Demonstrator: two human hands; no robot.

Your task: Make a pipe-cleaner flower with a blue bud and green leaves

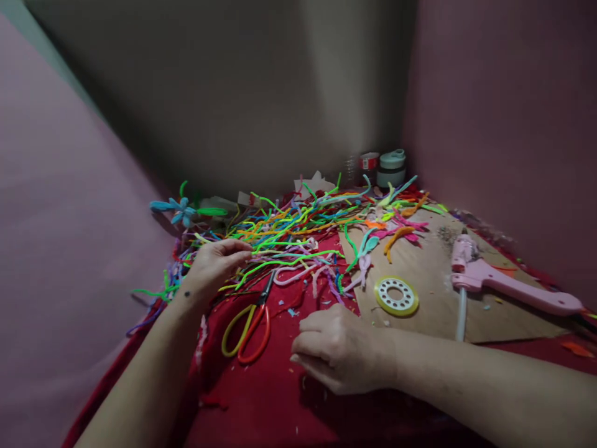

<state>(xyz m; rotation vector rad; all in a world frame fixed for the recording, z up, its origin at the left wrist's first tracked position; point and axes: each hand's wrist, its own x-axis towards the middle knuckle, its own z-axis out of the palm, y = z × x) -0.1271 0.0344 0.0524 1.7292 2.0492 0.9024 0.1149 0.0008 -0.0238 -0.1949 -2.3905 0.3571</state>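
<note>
My left hand [217,264] reaches into a tangled heap of colourful pipe cleaners [289,233], its fingers pinched on a green strand at the heap's left side. My right hand [333,348] rests knuckles-up on the red cloth [261,398], its fingers curled under; whether they hold anything is hidden. Scissors with a yellow and an orange handle [247,326] lie between the two hands. A finished blue pipe-cleaner flower [180,210] lies at the heap's far left.
A brown board [433,298] on the right carries a pink glue gun [504,283] and a yellow ring-shaped tape roll [396,295]. Small containers [385,167] stand in the back corner. Walls close in at left, back and right.
</note>
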